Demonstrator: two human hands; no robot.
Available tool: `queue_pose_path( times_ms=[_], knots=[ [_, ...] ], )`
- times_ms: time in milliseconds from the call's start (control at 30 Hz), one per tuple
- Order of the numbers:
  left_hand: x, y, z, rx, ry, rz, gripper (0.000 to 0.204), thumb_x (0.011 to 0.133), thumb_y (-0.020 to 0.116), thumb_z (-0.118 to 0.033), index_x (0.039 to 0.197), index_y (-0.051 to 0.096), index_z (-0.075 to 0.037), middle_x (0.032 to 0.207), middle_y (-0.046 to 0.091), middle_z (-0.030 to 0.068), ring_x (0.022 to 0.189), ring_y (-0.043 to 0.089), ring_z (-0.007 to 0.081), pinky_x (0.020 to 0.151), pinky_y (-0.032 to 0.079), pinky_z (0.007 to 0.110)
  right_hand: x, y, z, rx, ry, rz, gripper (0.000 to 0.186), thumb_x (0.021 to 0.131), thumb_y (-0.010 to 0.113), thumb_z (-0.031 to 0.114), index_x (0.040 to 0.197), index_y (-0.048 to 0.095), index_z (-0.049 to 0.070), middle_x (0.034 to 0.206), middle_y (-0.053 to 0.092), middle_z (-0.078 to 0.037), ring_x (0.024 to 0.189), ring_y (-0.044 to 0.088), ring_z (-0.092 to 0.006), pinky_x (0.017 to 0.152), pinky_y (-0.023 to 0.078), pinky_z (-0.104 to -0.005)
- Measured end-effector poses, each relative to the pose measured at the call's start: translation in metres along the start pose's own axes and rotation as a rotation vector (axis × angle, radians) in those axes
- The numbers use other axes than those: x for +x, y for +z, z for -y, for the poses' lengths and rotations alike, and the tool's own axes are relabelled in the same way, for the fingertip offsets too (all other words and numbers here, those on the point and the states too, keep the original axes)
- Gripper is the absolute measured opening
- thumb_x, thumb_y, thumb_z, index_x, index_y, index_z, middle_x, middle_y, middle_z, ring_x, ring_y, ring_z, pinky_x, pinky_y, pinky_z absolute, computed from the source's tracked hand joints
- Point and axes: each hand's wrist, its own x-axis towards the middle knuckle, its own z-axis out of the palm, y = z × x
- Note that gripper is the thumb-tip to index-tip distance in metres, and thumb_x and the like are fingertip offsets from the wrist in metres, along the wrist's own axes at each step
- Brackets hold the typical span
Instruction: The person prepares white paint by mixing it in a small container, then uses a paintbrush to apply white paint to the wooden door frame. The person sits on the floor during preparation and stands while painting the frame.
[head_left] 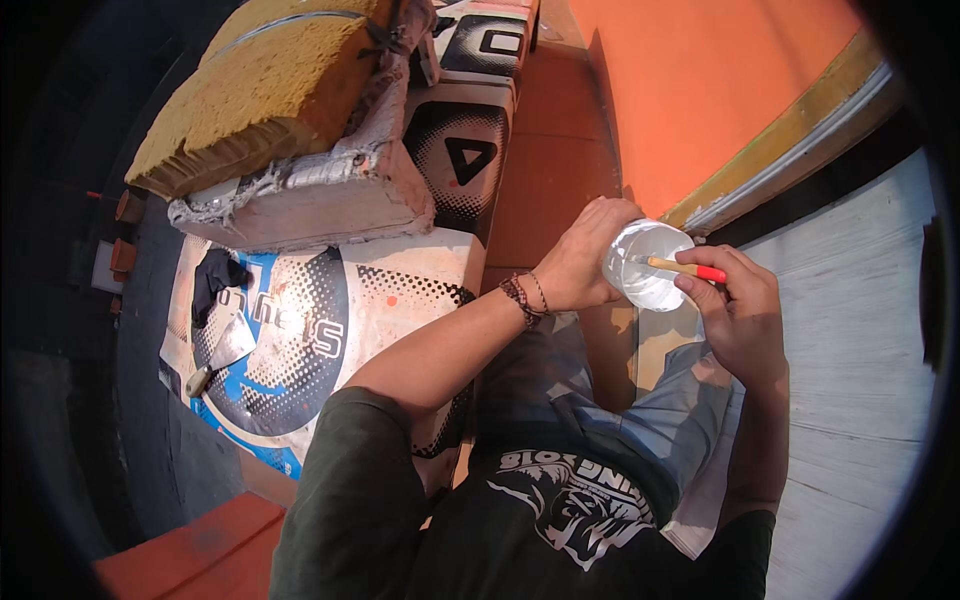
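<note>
My left hand [585, 255] is wrapped round the side of a clear plastic cup [652, 292], which has white, paint-like stuff in it. A thin paintbrush [690, 267] with a wooden handle and a red end is pinched between the thumb and fingers of my right hand [745, 300]. The brush slants over the rim, with its tip inside the cup; its bristles are hard to make out against the white. Both hands are close together in front of my knees, beside an orange wall [720, 90].
Left of me, a printed sheet [410, 265] covers a ledge. On it lie a scraper [228, 350] with a wooden handle and a black cloth [215, 285]. A yellow foam-like slab [265, 100] rests on a rough white block [310, 200]. Grey boards [840, 330] run along the right.
</note>
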Motion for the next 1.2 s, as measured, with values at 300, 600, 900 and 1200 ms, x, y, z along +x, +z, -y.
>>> queue_pose_path(
  times_ms=[300, 600, 900, 1200],
  knots=[
    [-0.003, 0.013, 0.007, -0.080, -0.033, -0.002, 0.089, 0.050, 0.091, -0.015, 0.127, 0.048, -0.004, 0.115, 0.060, 0.0175, 0.113, 0.057, 0.0375, 0.098, 0.044, 0.045, -0.027, -0.012, -0.028, -0.176, -0.050, -0.092, 0.023, 0.101, 0.062, 0.012, 0.114, 0.065, -0.006, 0.105, 0.068, -0.017, 0.094, 0.065, -0.0262, 0.082, 0.051, -0.0362],
    [0.003, 0.011, 0.004, -0.105, -0.134, 0.045, 0.090, 0.048, 0.090, -0.013, 0.126, 0.047, 0.000, 0.113, 0.061, 0.0215, 0.113, 0.060, 0.0408, 0.095, 0.050, 0.045, -0.027, 0.000, -0.049, -0.326, -0.254, -0.086, 0.019, 0.098, 0.062, 0.002, 0.116, 0.063, -0.005, 0.104, 0.066, -0.020, 0.092, 0.066, -0.0341, 0.080, 0.053, -0.0383],
    [0.003, 0.005, -0.001, -0.142, -0.201, 0.082, 0.091, 0.052, 0.092, -0.018, 0.129, 0.046, 0.000, 0.113, 0.063, 0.0235, 0.110, 0.064, 0.0420, 0.092, 0.053, 0.044, -0.034, 0.013, -0.065, -0.352, -0.373, -0.226, 0.026, 0.093, 0.068, -0.002, 0.119, 0.064, -0.001, 0.105, 0.068, -0.020, 0.092, 0.069, -0.0366, 0.077, 0.056, -0.0418],
    [0.012, 0.001, -0.007, -0.153, -0.297, 0.112, 0.088, 0.059, 0.092, -0.012, 0.133, 0.044, -0.006, 0.122, 0.062, 0.0197, 0.116, 0.063, 0.0382, 0.097, 0.054, 0.043, -0.026, 0.005, -0.041, -0.183, -0.169, -0.330, 0.020, 0.094, 0.073, 0.015, 0.108, 0.073, 0.002, 0.102, 0.071, -0.015, 0.090, 0.071, -0.0248, 0.078, 0.056, -0.0329]
  ],
)
